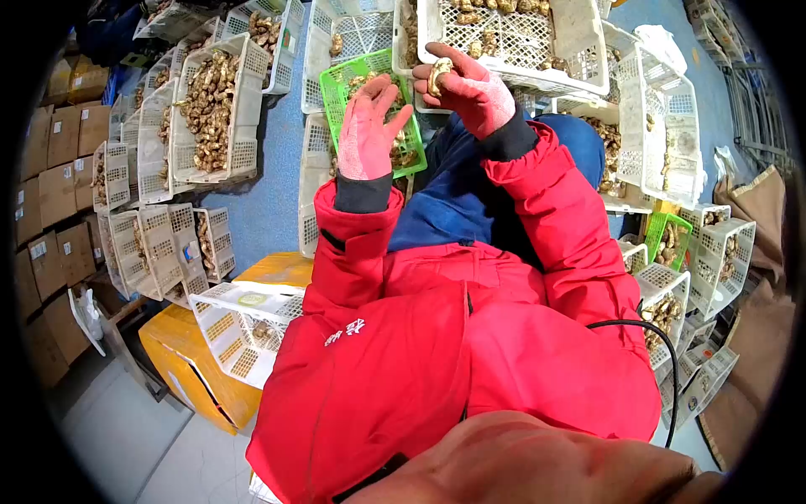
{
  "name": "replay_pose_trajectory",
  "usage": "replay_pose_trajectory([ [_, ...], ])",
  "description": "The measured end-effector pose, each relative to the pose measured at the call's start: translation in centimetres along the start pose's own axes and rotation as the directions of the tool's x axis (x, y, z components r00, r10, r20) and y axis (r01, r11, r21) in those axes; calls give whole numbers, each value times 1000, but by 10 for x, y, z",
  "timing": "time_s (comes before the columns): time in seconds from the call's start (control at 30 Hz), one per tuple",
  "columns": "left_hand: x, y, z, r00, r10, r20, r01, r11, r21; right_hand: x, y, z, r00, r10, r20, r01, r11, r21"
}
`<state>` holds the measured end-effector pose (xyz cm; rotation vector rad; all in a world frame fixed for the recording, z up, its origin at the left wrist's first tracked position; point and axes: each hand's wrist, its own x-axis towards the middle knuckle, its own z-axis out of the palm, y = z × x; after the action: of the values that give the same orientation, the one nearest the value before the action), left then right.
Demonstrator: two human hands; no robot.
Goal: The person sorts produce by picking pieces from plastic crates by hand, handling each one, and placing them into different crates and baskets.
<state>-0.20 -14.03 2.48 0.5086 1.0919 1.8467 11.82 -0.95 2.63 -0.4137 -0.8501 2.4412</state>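
Note:
My right hand (478, 97), in a pinkish-red glove, pinches a small pale mushroom (438, 76) between thumb and fingers. It is raised just in front of a large white crate (579, 80) with brown mushrooms scattered on its mesh floor. To its left, my left hand (367, 139), gloved alike, is open with the thumb spread away from the fingers, and nothing shows in it. Behind and beneath the left hand is a bright green basket (336, 92) holding some mushrooms, partly hidden by that hand.
At the left, a white crate (243, 126) is heaped with brown mushrooms (210, 105), among several others. More crates (672, 126) stand at the right, with another green basket (669, 239). A yellow box (180, 361) and a white basket (252, 323) sit near my left side. Cardboard boxes (57, 197) are stacked far left.

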Motion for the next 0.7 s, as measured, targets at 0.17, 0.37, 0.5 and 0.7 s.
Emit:
replay_pose_trajectory([
  [0.17, 2, 2, -14, 990, -111, -91, 103, 990, -94, 2, 5, -8, 998, 43, 40, -36, 987, -154],
  [0.37, 3, 18, -55, 974, -108, -197, 70, 979, -192, 6, 18, -8, 997, 34, 74, -17, 976, -217],
  [0.5, 2, 17, -59, 977, -124, -176, 80, 968, -236, 4, 22, -4, 985, 106, 138, -70, 968, -240],
  [0.7, -4, 15, -37, 994, -92, 50, 104, 920, -377, 6, 36, -1, 988, 141, -67, -149, 980, -130],
])
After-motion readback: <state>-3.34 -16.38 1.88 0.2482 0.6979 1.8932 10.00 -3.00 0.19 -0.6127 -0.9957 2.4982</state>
